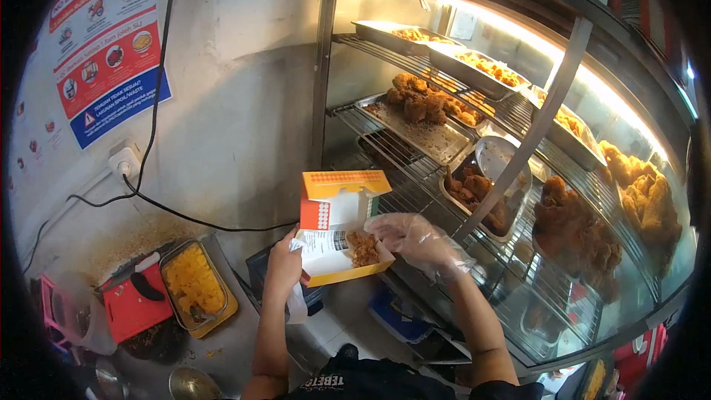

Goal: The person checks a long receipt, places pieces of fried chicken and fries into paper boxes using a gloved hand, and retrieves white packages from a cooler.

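My left hand [284,266] is bare and holds an open yellow and red cardboard food box [347,276] by its left side, with white paper between hand and box. Inside the box, a piece of fried chicken [364,250] lies at the right, beside a printed paper slip [322,243]. My right hand [402,236] wears a clear plastic glove and is at the box's right edge, above the chicken; its fingertips are partly hidden, and no food shows in it. The box's lid [344,200] stands raised at the back.
A glass-fronted display cabinet [325,66] with wire shelves holds trays of fried chicken [416,97] at right. On the left counter are a metal tray of yellow food [194,283], a red cutting board [136,305] and a metal bowl [193,384]. A black cable [211,216] crosses the wall.
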Demonstrator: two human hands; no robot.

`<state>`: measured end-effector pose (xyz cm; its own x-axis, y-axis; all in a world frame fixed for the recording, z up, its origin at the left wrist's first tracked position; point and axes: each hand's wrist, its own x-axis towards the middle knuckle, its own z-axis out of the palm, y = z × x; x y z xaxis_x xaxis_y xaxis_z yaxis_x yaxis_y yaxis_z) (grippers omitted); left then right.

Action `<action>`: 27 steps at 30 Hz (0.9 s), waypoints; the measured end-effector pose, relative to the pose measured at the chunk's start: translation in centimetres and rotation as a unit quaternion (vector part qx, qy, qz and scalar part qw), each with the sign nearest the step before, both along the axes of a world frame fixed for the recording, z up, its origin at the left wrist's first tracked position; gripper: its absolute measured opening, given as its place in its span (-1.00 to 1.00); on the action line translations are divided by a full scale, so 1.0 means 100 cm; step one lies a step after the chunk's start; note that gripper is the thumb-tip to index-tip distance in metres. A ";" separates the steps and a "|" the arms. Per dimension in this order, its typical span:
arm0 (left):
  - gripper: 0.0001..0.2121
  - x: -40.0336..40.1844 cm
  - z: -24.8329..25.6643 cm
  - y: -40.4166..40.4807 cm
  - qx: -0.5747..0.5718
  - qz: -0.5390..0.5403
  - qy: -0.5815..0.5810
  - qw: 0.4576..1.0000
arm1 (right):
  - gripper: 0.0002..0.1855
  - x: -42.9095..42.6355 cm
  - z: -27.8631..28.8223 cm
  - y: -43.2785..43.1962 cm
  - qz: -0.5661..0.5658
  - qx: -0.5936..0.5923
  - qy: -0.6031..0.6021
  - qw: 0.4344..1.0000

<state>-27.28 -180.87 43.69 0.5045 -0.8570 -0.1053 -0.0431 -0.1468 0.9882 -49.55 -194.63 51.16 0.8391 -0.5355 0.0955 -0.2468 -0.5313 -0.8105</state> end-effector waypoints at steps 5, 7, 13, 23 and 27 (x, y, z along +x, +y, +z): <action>-0.58 0.021 0.004 0.015 -0.013 0.031 0.002 0.999 | -0.79 0.031 0.133 0.002 -0.168 -0.201 -0.138 0.955; -0.59 0.032 -0.005 0.023 -0.005 0.058 0.004 0.998 | -0.78 0.051 0.193 0.000 -0.341 -0.388 -0.109 0.849; -0.56 0.035 -0.007 0.043 -0.006 0.104 0.041 0.994 | -0.68 0.062 0.292 -0.119 -0.512 -0.279 0.332 0.741; -0.52 0.054 -0.053 0.068 0.015 0.132 0.007 0.991 | -0.66 0.056 0.281 -0.209 -0.374 -0.230 0.435 0.786; -0.51 0.052 -0.043 0.070 0.034 0.133 0.015 0.990 | -0.67 0.063 0.274 -0.213 -0.382 -0.247 0.408 0.792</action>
<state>-22.06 -173.87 39.40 0.7066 -0.6851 -0.1771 0.0350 -0.2161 0.9757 -43.29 -215.96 78.54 0.1788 -0.9829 0.0436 -0.9832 -0.1769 0.0446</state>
